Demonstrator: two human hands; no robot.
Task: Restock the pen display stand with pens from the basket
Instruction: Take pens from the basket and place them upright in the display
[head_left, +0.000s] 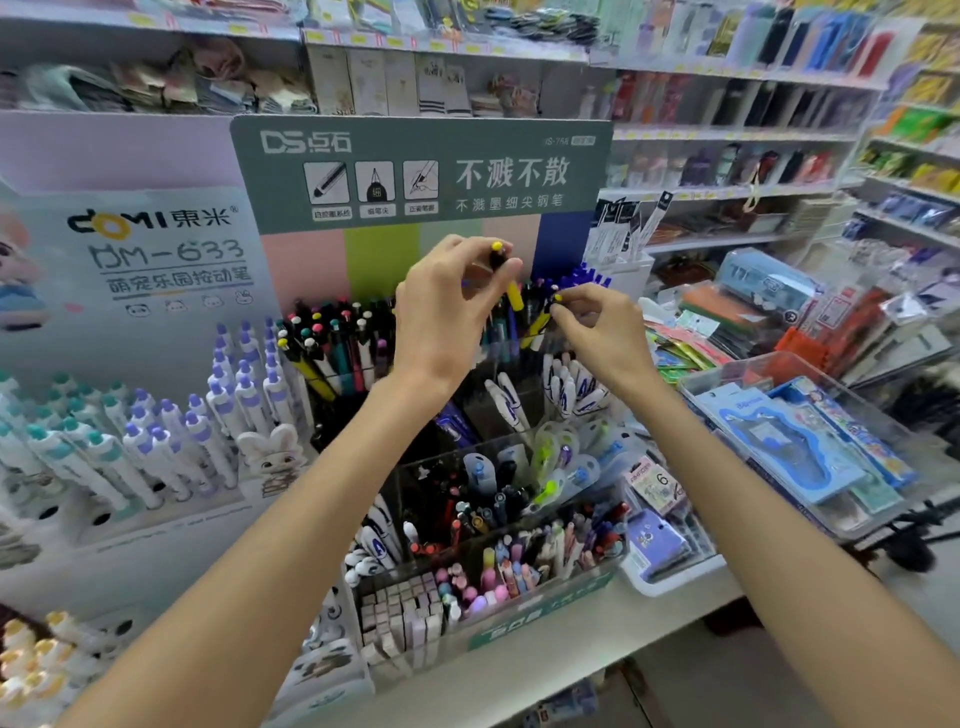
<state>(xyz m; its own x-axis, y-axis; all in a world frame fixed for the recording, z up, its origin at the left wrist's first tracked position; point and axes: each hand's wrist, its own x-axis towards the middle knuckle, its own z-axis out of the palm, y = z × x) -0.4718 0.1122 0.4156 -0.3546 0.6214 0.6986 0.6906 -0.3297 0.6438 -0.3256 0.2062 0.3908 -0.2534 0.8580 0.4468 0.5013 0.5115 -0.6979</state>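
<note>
My left hand (447, 306) pinches the black top of a yellow pen (506, 278) with a yellow button, held upright over the back row of the tiered pen display stand (498, 457). My right hand (597, 327) pinches the top of a second yellow-tipped pen (543, 319) that leans in a back compartment. Both hands sit close together above the clear compartments, which hold many black, white and coloured pens (332, 343). A green header board (421, 171) rises behind the stand. No basket is clearly identifiable.
A white display of purple- and teal-capped pens (156, 441) stands to the left. To the right lie a clear tray of blue packaged stationery (800, 447) and a small white crate (670, 551). Shelves of goods fill the background. The counter edge (597, 639) runs in front.
</note>
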